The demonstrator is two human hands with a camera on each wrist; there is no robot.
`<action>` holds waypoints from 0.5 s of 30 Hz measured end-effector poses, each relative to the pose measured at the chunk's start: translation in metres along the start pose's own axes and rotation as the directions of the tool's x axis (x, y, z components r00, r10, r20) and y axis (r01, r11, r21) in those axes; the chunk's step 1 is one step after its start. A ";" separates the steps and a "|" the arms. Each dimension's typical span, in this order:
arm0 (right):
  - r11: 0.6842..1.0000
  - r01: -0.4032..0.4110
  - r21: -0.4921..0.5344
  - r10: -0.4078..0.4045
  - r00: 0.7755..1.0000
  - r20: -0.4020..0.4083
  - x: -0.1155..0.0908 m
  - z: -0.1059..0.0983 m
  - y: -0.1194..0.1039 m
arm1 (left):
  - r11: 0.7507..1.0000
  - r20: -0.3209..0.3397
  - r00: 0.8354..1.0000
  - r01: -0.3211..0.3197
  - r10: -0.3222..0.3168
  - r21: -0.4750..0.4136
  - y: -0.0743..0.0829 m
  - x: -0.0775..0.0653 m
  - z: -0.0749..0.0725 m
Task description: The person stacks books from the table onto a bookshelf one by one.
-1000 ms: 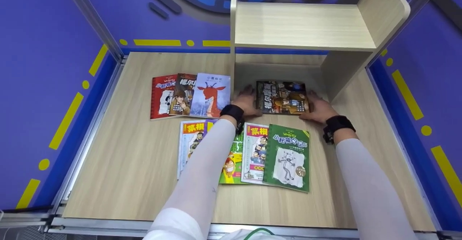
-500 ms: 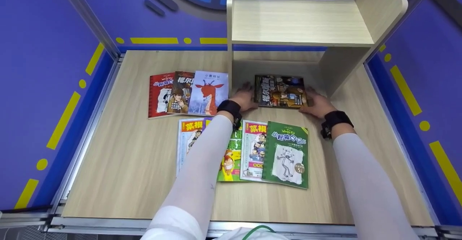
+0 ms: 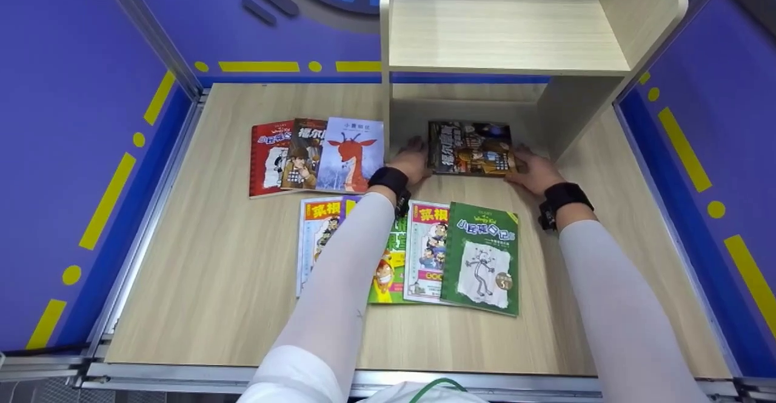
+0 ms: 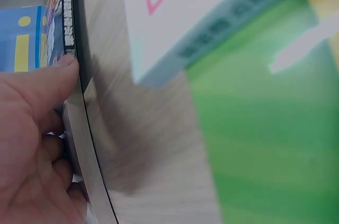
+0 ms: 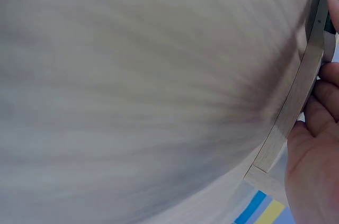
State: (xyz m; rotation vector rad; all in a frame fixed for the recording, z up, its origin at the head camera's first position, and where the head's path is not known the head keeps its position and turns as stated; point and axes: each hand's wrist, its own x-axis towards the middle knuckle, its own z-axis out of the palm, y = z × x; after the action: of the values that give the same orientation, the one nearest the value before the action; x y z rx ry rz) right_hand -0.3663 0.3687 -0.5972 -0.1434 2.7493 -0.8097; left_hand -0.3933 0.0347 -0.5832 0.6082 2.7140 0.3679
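Note:
A dark comic-style book [image 3: 470, 148] with large grey lettering lies flat on the base of the wooden bookshelf [image 3: 509, 33], under its middle board. My left hand [image 3: 412, 162] is at the book's left end, and my right hand [image 3: 536, 171] is at its right end. In the left wrist view, my left thumb [image 4: 64, 70] touches the near edge by the spine, while the other fingers bend loosely below. Only part of my right hand [image 5: 318, 150] shows in the right wrist view, beside the shelf's front edge.
Left of the shelf, a red book [image 3: 271, 157], a brown detective book [image 3: 303, 157] and a giraffe book [image 3: 351, 156] overlap. Nearer me, a green book [image 3: 482, 257], a white comic [image 3: 426, 251] and others lie in a row, partly under my left arm. Blue walls enclose the table [image 3: 200, 282].
The dark book has slid slightly farther back into the shelf, with both hands moving along at its ends. The head view has shifted a little.

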 end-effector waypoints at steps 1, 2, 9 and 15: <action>1.000 -0.010 0.000 0.010 1.000 -0.003 0.000 0.001 -0.001 | 1.000 -0.005 1.000 0.005 -0.005 -0.009 0.000 0.000 0.000; 1.000 -0.019 -0.001 0.019 1.000 -0.008 0.001 0.001 -0.001 | 1.000 -0.009 1.000 0.011 -0.011 -0.014 0.000 0.000 0.001; 0.998 -0.053 0.016 0.053 0.997 -0.048 0.003 0.004 -0.005 | 0.999 -0.084 0.996 0.030 -0.031 -0.012 0.001 0.002 0.003; 0.998 -0.040 0.044 0.045 0.992 -0.117 0.003 0.007 -0.004 | 0.996 -0.151 0.984 0.093 -0.093 -0.008 0.008 0.006 0.009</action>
State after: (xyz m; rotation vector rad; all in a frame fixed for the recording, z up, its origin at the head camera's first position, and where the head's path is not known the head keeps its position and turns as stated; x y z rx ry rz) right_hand -0.3668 0.3609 -0.6013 -0.0288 2.8327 -0.8894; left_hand -0.3916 0.0458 -0.5908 0.4680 2.8748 0.4065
